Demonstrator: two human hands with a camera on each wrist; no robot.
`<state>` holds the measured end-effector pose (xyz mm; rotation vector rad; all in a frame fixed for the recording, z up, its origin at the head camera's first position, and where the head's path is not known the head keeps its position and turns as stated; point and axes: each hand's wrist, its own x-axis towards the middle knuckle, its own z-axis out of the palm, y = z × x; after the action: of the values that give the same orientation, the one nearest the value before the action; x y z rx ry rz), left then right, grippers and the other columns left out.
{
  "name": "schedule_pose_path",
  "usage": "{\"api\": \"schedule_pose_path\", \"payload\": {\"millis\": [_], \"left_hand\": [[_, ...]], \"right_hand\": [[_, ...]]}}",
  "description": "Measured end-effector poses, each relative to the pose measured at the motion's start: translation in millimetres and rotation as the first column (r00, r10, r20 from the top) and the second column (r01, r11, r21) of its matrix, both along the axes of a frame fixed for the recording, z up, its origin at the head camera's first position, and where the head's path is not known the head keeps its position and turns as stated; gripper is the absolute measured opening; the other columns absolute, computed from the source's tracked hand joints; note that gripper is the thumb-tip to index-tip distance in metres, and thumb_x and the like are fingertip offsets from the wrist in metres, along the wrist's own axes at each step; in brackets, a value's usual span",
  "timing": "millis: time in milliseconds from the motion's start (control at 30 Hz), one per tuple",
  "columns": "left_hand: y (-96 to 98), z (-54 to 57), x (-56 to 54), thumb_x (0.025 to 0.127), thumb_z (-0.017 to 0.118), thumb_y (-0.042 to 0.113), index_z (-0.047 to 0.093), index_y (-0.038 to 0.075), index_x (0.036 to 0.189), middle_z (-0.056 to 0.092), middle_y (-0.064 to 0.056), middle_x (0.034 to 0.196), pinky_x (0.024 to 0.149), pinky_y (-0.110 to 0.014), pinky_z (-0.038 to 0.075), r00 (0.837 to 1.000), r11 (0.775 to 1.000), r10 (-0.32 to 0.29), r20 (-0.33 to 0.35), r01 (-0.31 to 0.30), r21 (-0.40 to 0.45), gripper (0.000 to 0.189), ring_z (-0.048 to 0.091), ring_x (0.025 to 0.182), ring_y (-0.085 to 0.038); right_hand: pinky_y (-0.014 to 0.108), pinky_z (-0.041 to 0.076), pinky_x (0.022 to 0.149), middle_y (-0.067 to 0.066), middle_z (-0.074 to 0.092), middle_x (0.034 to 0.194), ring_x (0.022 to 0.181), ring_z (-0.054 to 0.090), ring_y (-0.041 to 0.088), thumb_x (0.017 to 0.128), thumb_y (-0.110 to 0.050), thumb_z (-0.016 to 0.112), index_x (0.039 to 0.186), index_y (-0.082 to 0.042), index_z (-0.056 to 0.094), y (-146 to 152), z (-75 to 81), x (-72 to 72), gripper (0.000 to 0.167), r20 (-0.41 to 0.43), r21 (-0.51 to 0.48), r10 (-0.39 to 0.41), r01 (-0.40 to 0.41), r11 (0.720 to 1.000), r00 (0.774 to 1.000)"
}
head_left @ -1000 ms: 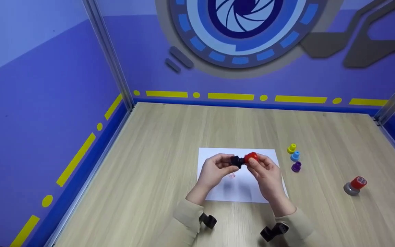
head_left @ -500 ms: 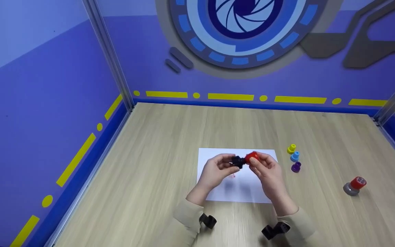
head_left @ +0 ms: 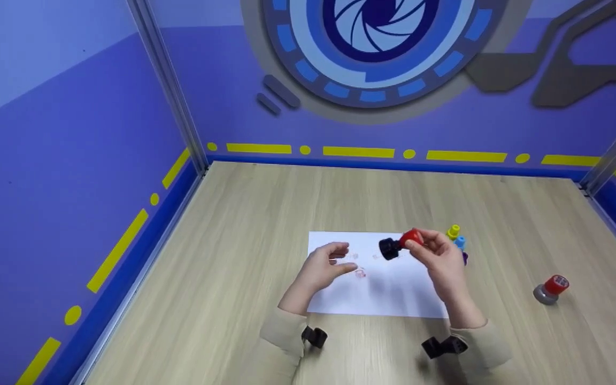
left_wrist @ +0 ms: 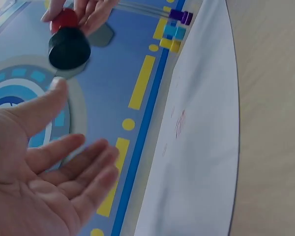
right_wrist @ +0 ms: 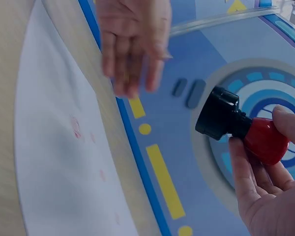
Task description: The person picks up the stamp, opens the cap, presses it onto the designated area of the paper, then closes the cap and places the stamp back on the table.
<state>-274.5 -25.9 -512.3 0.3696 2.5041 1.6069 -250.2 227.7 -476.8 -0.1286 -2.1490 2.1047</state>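
My right hand (head_left: pixel 443 266) pinches the red knob of a black hand stamp (head_left: pixel 391 249), held above the sheet with its black base tilted to the left. In the right wrist view, thumb and fingers lie round the red knob of the stamp (right_wrist: pixel 219 115). Off to the left, my left hand (head_left: pixel 320 272) is apart from the stamp, fingers and thumb spread and nothing between them. The left wrist view shows its bare palm (left_wrist: pixel 39 196). White paper (head_left: pixel 399 299) lies under both hands and carries several faint red stamp marks (head_left: pixel 360 273).
Right of the paper stand small yellow (head_left: pixel 453 231), light blue (head_left: pixel 460 244) and purple (head_left: pixel 466 259) pegs, the purple one mostly behind my right hand. Farther right, a red cylinder with a grey round part (head_left: pixel 552 289) is on the wooden table (head_left: pixel 244 240). Patterned walls enclose it.
My left hand has let go of the stamp's black base and moved left. My right hand has carried the stamp to the right, and more red marks on the paper show.
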Motion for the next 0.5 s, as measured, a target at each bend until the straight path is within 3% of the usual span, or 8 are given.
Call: {"api": "schedule_pose_path", "payload": {"millis": [100,233,400,500], "left_hand": [[-4.3,-0.8,-0.1,0.091,0.081,0.022,0.056,0.000,0.144,0.060,-0.018,0.145,0.118,-0.048,0.045,0.999,0.983,0.031,0.013,-0.028,-0.181,0.063,0.055,0.138,-0.035],[-7.6,-3.5,0.7,0.088,0.083,0.024,0.048,0.000,0.151,0.048,-0.020,0.157,0.126,-0.048,0.034,0.999,0.933,0.043,0.021,-0.032,-0.357,0.075,0.042,0.149,-0.037],[-10.8,-8.0,1.4,0.087,0.084,0.026,0.038,-0.001,0.156,0.032,-0.020,0.167,0.131,-0.046,0.023,0.998,0.857,-0.011,0.054,0.037,-0.514,0.088,0.026,0.158,-0.034],[-11.6,-10.4,0.5,0.086,0.085,0.028,0.037,-0.002,0.157,0.029,-0.020,0.168,0.131,-0.044,0.022,0.997,0.825,-0.047,0.063,0.074,-0.561,0.090,0.023,0.159,-0.033]], "right_hand": [[0.015,0.059,0.083,-0.017,0.071,0.095,0.094,0.068,0.000,0.093,-0.009,0.077,0.129,0.006,0.057,9.6,4.3,-0.6,0.044,-0.023,0.035,-0.026,0.027,0.999,0.999],[0.013,0.058,0.083,-0.018,0.071,0.095,0.093,0.068,0.000,0.091,-0.009,0.078,0.127,0.005,0.058,21.4,8.6,0.4,0.043,-0.056,0.053,-0.063,0.066,0.996,0.996],[0.011,0.055,0.076,-0.022,0.070,0.095,0.091,0.066,-0.002,0.092,-0.019,0.079,0.127,0.000,0.059,39.3,9.3,3.7,0.044,-0.037,0.143,-0.111,0.115,0.983,0.993],[0.011,0.053,0.071,-0.027,0.067,0.095,0.090,0.064,-0.006,0.092,-0.027,0.079,0.130,-0.003,0.059,54.8,7.4,6.5,0.049,0.006,0.227,-0.139,0.134,0.965,0.990]]}}
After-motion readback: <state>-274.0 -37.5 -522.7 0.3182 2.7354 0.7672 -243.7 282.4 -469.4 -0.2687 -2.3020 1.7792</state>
